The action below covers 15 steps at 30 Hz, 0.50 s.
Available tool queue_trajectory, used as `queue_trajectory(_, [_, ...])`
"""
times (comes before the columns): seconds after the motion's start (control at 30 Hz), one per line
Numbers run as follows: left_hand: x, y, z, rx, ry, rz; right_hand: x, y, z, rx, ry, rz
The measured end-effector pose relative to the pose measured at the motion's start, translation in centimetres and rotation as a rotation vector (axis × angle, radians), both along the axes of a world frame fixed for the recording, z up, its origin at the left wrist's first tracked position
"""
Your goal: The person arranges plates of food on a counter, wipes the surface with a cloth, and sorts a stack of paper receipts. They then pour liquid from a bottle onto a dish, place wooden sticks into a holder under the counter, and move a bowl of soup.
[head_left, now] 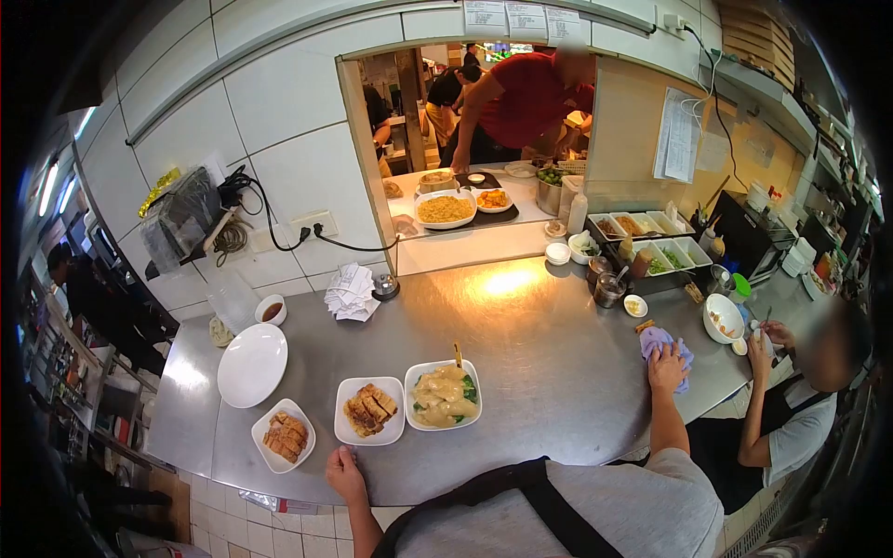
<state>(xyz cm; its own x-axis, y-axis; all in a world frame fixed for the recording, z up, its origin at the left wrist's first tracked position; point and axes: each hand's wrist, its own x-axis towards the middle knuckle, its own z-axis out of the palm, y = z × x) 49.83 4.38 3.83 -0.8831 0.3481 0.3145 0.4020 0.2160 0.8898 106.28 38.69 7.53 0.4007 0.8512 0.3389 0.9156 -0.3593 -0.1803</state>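
Observation:
My right hand [666,368] presses on a crumpled purple cloth [684,356] on the steel counter [549,372], at its right part. My left hand [345,472] is at the counter's front edge with its fingers curled; whether it holds anything is hidden. Just beyond it is a square white bowl [343,434] of sliced browned food. Touching that bowl on the right, another square bowl [412,419] holds greens under pale sauce, with a stick upright at its back. Further left are a third bowl [270,459] of sliced food and a bare white plate [253,365].
A co-worker [791,409] at the right works by a white bowl [713,327]. Condiment trays [651,244], jars and bottles line the back right. Through the hatch, a person in red [530,93] leans over dishes on a tray. Paper slips [352,293] lie near the wall.

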Motion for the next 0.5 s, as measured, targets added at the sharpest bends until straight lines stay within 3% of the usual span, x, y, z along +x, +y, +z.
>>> queue_trajectory(0.5, [-0.3, -0.2, -0.5, -0.024, -0.007, 0.000, 0.4, 0.4, -0.7, -0.002, -0.039, -0.004])
